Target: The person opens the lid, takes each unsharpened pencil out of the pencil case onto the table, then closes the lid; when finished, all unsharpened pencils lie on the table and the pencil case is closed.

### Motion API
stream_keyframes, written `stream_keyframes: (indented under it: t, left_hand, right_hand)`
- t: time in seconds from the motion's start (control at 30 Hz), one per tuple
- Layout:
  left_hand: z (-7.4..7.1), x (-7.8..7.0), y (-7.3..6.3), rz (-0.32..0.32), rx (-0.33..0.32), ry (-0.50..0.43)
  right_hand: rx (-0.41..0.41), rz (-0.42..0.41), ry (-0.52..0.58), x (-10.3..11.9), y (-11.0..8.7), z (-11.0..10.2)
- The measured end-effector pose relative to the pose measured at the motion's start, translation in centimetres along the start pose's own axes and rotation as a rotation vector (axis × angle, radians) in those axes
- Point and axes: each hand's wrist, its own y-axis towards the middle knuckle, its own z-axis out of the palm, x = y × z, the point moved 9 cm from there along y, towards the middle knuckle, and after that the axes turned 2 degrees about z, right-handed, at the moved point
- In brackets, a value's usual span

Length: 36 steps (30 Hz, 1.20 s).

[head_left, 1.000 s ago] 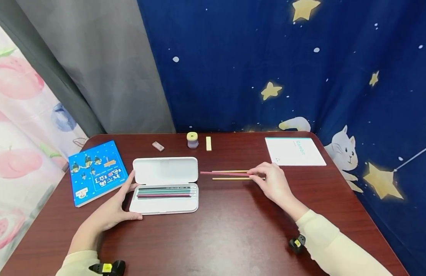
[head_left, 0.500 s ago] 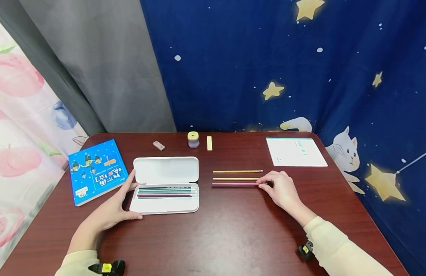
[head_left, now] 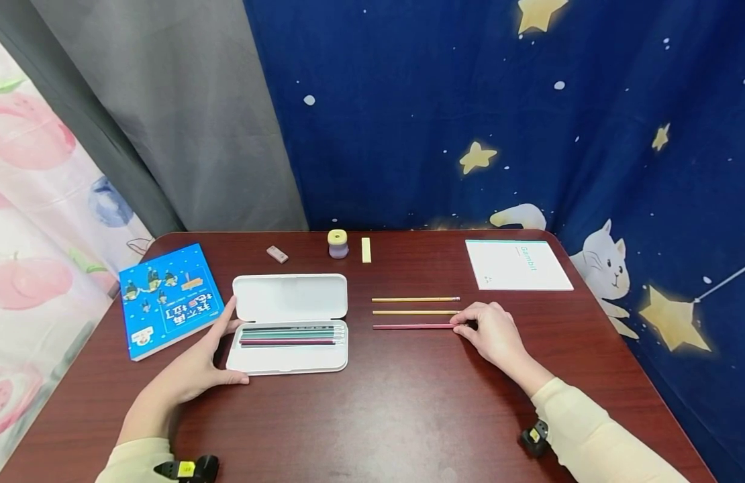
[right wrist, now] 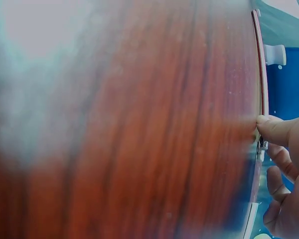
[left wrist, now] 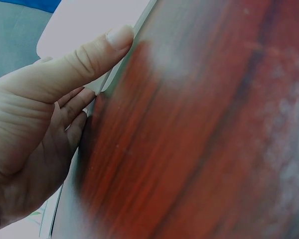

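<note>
An open white pencil case [head_left: 288, 362] lies with its lid folded back, several dark and green pencils [head_left: 288, 334] in its tray. My left hand [head_left: 194, 365] holds the case at its left end, thumb along the front edge and fingers at the left side near the hinge. To the right, my right hand [head_left: 490, 335] pinches the right end of a pink pencil [head_left: 411, 327] between thumb and fingers, low over the table. Two yellow pencils, a farther one [head_left: 415, 300] and a nearer one [head_left: 411, 312], lie parallel behind it.
A blue book [head_left: 170, 302] lies left of the case. Along the back are a small eraser [head_left: 277, 254], a yellow-topped pencil sharpener [head_left: 337, 244] and a pale yellow strip [head_left: 366, 250]. A white notebook [head_left: 517, 265] lies at the back right of the table [head_left: 396, 416].
My right hand has brought the pink pencil from over the yellow pencils toward the front, so it lines up parallel in front of them. My left hand has stayed at the case.
</note>
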Motion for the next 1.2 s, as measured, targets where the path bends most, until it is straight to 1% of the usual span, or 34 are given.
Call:
stream_keyframes:
  t: [0.4,0.63,0.77,0.87,1.03,1.2]
  left_hand:
    - [-0.2,-0.3,0.0,-0.001,0.001,-0.007]
    - [-0.2,-0.4,0.0,0.001,0.005,-0.014]
    - [-0.2,-0.3,-0.1,0.003,0.004,-0.015]
    - [-0.1,-0.2,0.0,0.000,0.004,-0.008]
    - [0.1,0.2,0.0,-0.005,0.002,-0.002]
    - [0.1,0.3,-0.1,-0.010,0.002,0.000]
  right_hand:
    - [0.000,-0.014,-0.010,0.2,0.1,0.0]
    - [0.003,-0.004,-0.013,0.1,0.0,0.1]
    - [0.002,-0.008,-0.017,0.2,0.0,0.1]
    - [-0.012,-0.019,-0.016,0.5,0.1,-0.1]
    - [-0.058,-0.058,-0.003,1.5,0.2,-0.8]
    - [-0.092,-0.104,0.043,3.9,0.9,-1.5]
